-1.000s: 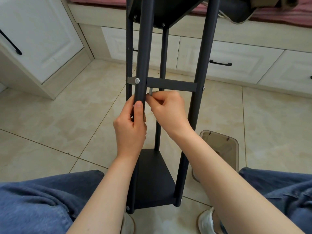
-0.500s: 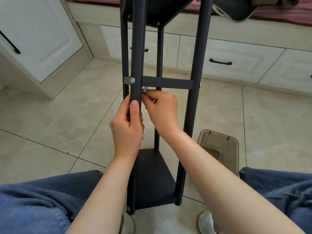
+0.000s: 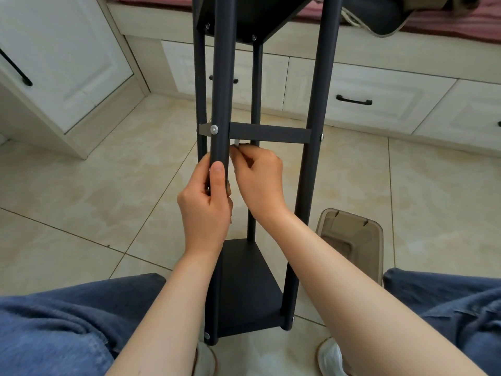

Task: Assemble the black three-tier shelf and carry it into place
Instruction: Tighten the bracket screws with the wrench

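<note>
Right, nearest me the black shelf [image 3: 314,131] has its near end on the tiled floor [image 3: 81,213] between my shoes [image 3: 329,354]. The near tier panel [image 3: 244,289] is bolted in, and the far tier [image 3: 244,12] looks fixed too. My left hand [image 3: 207,210] wraps the front post [image 3: 222,77], steadying it. My right hand [image 3: 257,180] pinches a small silver tool [image 3: 236,142] (a hex key, I'd guess) just under the crossbar [image 3: 269,133], beside its screw [image 3: 214,129]. So I judge we're late in assembly: the middle level shows only a bar, no panel, and the carrying is all to come. A brown plastic box [image 3: 349,240] sits just right of the frame, with drawers [image 3: 379,99] beyond, both to dodge when lifting.
</note>
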Tool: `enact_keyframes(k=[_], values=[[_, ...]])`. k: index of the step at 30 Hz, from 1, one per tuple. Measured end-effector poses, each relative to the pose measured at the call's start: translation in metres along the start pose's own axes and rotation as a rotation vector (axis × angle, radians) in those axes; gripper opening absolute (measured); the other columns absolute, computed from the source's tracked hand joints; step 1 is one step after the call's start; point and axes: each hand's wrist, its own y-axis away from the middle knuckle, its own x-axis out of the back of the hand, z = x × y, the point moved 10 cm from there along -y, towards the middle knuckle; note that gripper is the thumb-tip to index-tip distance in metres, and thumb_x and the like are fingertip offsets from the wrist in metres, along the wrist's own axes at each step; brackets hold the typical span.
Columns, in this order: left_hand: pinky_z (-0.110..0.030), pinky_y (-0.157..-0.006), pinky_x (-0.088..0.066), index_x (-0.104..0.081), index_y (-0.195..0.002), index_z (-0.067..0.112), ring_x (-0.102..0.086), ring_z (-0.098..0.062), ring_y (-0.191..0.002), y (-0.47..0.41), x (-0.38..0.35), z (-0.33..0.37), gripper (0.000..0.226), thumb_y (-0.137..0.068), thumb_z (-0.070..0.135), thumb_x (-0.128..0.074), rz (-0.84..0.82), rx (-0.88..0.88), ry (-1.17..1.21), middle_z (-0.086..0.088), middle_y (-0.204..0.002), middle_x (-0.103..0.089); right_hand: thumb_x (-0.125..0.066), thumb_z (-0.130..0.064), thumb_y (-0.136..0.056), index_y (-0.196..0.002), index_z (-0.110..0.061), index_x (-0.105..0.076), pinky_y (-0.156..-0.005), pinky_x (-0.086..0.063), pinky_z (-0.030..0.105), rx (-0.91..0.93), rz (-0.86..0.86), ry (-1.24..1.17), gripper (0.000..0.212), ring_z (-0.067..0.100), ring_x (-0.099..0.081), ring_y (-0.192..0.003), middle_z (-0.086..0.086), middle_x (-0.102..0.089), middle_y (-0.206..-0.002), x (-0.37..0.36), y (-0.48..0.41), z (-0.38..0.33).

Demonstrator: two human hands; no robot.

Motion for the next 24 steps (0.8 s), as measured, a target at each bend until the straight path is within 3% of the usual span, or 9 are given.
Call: enact_keyframes(k=[2,7,11,19,21,24], values=[[-0.02,-0.049,-0.045,-0.065,-0.122,0.007,-0.054,-0.012,-0.056,0.001,-0.001,0.001,0.048,-0.104,0.044,-0.039,-0.007,0.004,0.016,0.004,-0.068,-0.056,-0.057,-0.019,-0.099,-0.084,-0.016,-0.073,-0.064,-0.045,0.018,-0.04,-0.049,0.018,0.023,0.003,-0.056,-0.06,-0.019,-0.058,-0.061,0.001,0.003,0.005],[-0.024,-0.047,-0.044,-0.064,-0.122,0.006,-0.054,-0.015,-0.054,0.001,-0.001,-0.002,0.056,-0.101,0.052,-0.04,-0.01,0.03,0.042,0.007,-0.065,-0.054,-0.054,-0.018,-0.1,-0.104,-0.012,-0.076,-0.076,-0.045,0.017,-0.131,-0.143,0.04,0.024,0.001,-0.058,-0.079,-0.012,-0.067,-0.086,0.01,0.006,0.011],[-0.022,-0.046,-0.044,-0.063,-0.124,0.007,-0.055,-0.014,-0.055,0.003,-0.003,-0.003,0.054,-0.101,0.05,-0.04,-0.019,0.043,0.049,0.006,-0.068,-0.056,-0.052,-0.016,-0.101,-0.107,-0.011,-0.076,-0.089,-0.049,0.024,-0.153,-0.178,0.053,0.025,0.01,-0.062,-0.1,-0.003,-0.072,-0.107,0.017,0.004,0.004],[-0.025,-0.045,-0.045,-0.064,-0.122,0.009,-0.053,-0.014,-0.052,0.003,-0.004,-0.002,0.046,-0.105,0.044,-0.04,-0.024,0.04,0.033,0.001,-0.067,-0.055,-0.054,-0.016,-0.099,-0.099,-0.014,-0.077,-0.07,-0.047,0.013,-0.12,-0.201,0.062,0.023,0.005,-0.06,-0.078,-0.017,-0.064,-0.08,0.018,0.0,-0.006],[-0.026,-0.045,-0.046,-0.064,-0.123,0.011,-0.053,-0.014,-0.053,0.003,-0.005,-0.002,0.046,-0.104,0.046,-0.04,-0.027,0.043,0.029,0.004,-0.067,-0.055,-0.056,-0.016,-0.098,-0.098,-0.015,-0.078,-0.065,-0.053,0.02,-0.104,-0.198,0.064,0.022,0.013,-0.064,-0.074,-0.011,-0.068,-0.076,0.018,-0.001,-0.009],[-0.026,-0.046,-0.046,-0.064,-0.125,0.014,-0.054,-0.014,-0.053,0.002,-0.005,-0.001,0.049,-0.103,0.049,-0.039,-0.029,0.041,0.028,0.005,-0.067,-0.056,-0.058,-0.019,-0.098,-0.096,-0.016,-0.078,-0.068,-0.057,0.03,-0.097,-0.199,0.055,0.02,0.021,-0.066,-0.074,-0.003,-0.069,-0.071,0.018,0.001,-0.011]])
